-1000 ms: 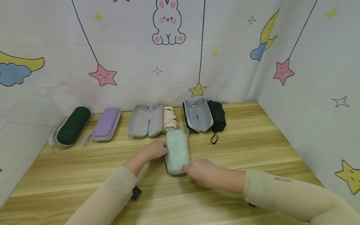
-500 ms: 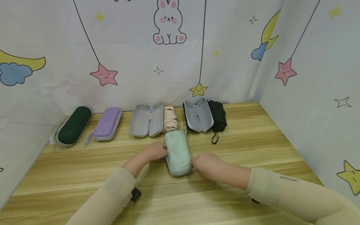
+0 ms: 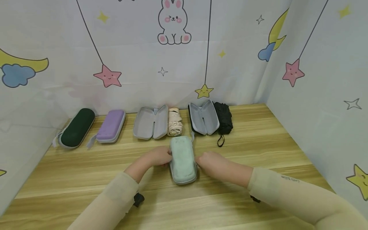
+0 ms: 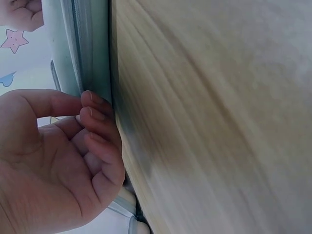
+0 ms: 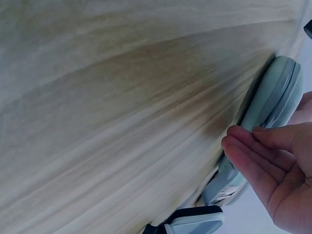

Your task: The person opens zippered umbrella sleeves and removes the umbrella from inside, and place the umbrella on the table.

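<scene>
A mint green zip case [image 3: 182,159] lies closed on the wooden table, long side pointing away from me. My left hand [image 3: 159,156] holds its left side; in the left wrist view the thumb lies at the zip seam of the case [image 4: 95,48], with fingers [image 4: 103,124] curled beside its lower edge. On the right side, my right hand [image 3: 212,163] pinches at the zip, with thumb and fingertips together on the seam in the right wrist view. The zipper pull is mostly hidden by those fingers. A grey strap [image 3: 193,136] sticks out at the far right corner.
Along the back stand a dark green case [image 3: 78,128], a purple case [image 3: 111,126], an opened grey-lined case [image 3: 150,123] beside a folded beige umbrella [image 3: 174,122], and an opened black case [image 3: 203,117] beside a folded black umbrella [image 3: 223,118]. A printed curtain [image 3: 138,57] hangs behind the table.
My right hand has moved from the case's near right corner up along its right side. The case has shifted slightly toward me; its tilt came and went. My left hand stays at the left side.
</scene>
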Available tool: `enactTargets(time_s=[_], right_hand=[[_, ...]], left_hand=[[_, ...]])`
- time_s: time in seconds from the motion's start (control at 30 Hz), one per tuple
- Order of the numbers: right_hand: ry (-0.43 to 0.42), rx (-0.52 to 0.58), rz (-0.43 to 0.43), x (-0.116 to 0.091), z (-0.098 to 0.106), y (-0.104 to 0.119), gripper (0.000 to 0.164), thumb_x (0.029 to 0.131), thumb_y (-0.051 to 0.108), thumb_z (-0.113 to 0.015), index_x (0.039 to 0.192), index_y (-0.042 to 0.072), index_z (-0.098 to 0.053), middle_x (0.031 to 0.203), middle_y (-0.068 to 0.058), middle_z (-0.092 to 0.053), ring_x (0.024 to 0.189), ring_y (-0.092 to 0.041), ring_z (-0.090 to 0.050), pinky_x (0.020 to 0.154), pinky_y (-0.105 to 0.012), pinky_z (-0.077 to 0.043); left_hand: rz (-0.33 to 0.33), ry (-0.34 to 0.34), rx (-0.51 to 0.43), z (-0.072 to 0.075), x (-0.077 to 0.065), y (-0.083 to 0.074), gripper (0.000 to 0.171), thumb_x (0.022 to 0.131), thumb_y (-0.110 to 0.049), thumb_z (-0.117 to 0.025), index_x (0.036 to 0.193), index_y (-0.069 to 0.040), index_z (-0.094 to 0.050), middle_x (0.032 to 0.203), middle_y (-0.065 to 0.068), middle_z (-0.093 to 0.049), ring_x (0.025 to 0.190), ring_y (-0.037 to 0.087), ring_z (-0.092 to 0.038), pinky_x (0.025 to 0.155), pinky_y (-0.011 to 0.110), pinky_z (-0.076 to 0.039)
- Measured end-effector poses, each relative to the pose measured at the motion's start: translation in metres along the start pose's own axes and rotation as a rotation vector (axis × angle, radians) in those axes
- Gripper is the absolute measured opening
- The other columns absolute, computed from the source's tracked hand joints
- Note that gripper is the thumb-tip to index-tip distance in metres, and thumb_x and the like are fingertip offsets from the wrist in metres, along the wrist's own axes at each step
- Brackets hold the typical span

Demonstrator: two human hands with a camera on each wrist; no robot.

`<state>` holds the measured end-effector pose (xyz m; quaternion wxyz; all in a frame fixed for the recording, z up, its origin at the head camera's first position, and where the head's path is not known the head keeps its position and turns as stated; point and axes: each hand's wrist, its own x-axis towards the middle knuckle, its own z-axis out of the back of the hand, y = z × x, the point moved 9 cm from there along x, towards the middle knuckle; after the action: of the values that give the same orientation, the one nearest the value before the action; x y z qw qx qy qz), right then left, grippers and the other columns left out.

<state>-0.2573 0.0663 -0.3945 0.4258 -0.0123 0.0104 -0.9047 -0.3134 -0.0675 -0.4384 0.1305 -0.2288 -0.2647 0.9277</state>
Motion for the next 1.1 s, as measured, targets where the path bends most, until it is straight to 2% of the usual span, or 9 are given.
enactTargets(time_s=[0.13,0.3,0.53,0.73,0.93,1.1], right_hand=[[-0.031,-0.019,0.002,0.003,0.002,-0.003,0.015,0.085,-0.001,-0.064,0.074,0.008,-0.059,0.068,-0.009,-0.062,0.065,-0.027,-0.065,0.053,-0.037,-0.052],[-0.058,0.026,0.006,0.009,0.003,-0.009,0.018,0.087,-0.002,-0.063,0.073,0.008,-0.057,0.066,-0.008,-0.061,0.063,-0.027,-0.064,0.053,-0.036,-0.051],[-0.044,0.056,-0.051,0.019,-0.001,-0.025,0.018,0.092,0.004,-0.061,0.075,0.009,-0.056,0.068,-0.008,-0.062,0.067,-0.029,-0.065,0.055,-0.04,-0.051],[-0.018,0.096,-0.093,0.028,-0.003,-0.037,0.021,0.094,0.006,-0.06,0.074,0.011,-0.055,0.068,-0.005,-0.06,0.066,-0.025,-0.064,0.055,-0.037,-0.049],[-0.057,0.066,-0.077,0.036,-0.001,-0.043,0.021,0.091,0.002,-0.061,0.074,0.011,-0.053,0.066,-0.002,-0.057,0.062,-0.021,-0.061,0.053,-0.035,-0.047],[-0.086,0.077,-0.078,0.042,-0.001,-0.047,0.025,0.091,0.001,-0.061,0.069,0.012,-0.053,0.062,-0.002,-0.054,0.06,-0.021,-0.06,0.054,-0.037,-0.047]], left_hand=[[-0.012,-0.002,-0.003,-0.001,-0.001,0.0,0.02,0.084,-0.005,-0.047,0.065,-0.01,-0.049,0.061,0.003,-0.054,0.053,0.014,-0.041,0.052,0.025,-0.032],[-0.011,-0.006,0.005,-0.001,-0.002,0.0,0.021,0.084,-0.005,-0.047,0.064,-0.011,-0.047,0.059,0.002,-0.052,0.052,0.014,-0.039,0.051,0.025,-0.031],[0.0,0.001,0.003,-0.003,-0.002,0.001,0.021,0.084,-0.004,-0.047,0.064,-0.011,-0.046,0.059,0.002,-0.051,0.052,0.013,-0.04,0.05,0.024,-0.031],[0.011,0.013,-0.001,-0.004,-0.004,-0.001,0.021,0.086,-0.005,-0.047,0.066,-0.011,-0.048,0.059,0.002,-0.052,0.052,0.013,-0.04,0.051,0.025,-0.032],[0.004,0.022,0.015,-0.005,-0.006,-0.004,0.019,0.085,-0.005,-0.047,0.067,-0.009,-0.052,0.058,0.001,-0.051,0.052,0.014,-0.04,0.051,0.026,-0.032],[-0.004,0.017,0.017,-0.005,-0.007,-0.004,0.02,0.084,-0.004,-0.047,0.065,-0.01,-0.049,0.057,0.001,-0.051,0.052,0.014,-0.04,0.051,0.025,-0.032]])
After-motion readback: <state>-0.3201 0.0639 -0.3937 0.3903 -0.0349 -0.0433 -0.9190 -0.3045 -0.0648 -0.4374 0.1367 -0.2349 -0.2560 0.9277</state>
